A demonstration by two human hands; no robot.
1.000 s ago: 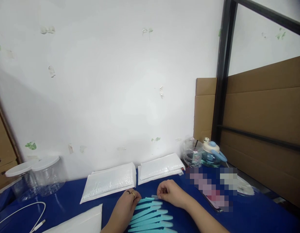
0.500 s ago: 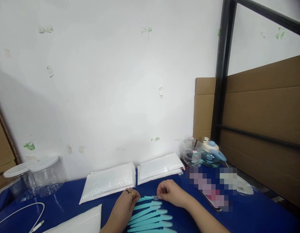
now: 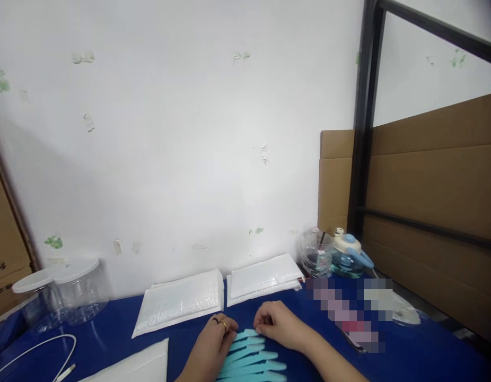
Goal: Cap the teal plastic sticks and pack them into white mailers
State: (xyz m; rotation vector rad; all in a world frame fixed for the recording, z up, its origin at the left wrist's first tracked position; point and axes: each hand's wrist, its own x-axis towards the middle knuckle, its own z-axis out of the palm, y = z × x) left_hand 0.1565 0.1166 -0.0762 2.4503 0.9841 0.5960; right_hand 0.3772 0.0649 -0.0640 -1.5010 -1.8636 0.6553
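On the blue table [image 3: 408, 350], the teal sticks [image 3: 261, 366] lie fanned one behind another, close to 6 o'clock in the view; take that fan as the centre of the dial. The left hand [image 3: 211, 342] is at 9 to 10 o'clock, thumb and forefinger seeming to pinch the left end of the far stick [image 3: 245, 334]. The right hand [image 3: 283, 328] sits at 2 o'clock, fingers curled in, tips right by that stick's other end; whether they grip it, I cannot tell. For good handling, a light grip near each end should steady the stick without flexing its notched neck. Hold both wrists up, so that neither drags the nearer sticks out of their row. The paler right ends are too small to make out, so I would treat them as delicate and keep fingertips off their edges. White mailers lie at 10 o'clock [image 3: 182, 300] and 12 o'clock [image 3: 265, 276], leaving workable room if the elbows stay low.
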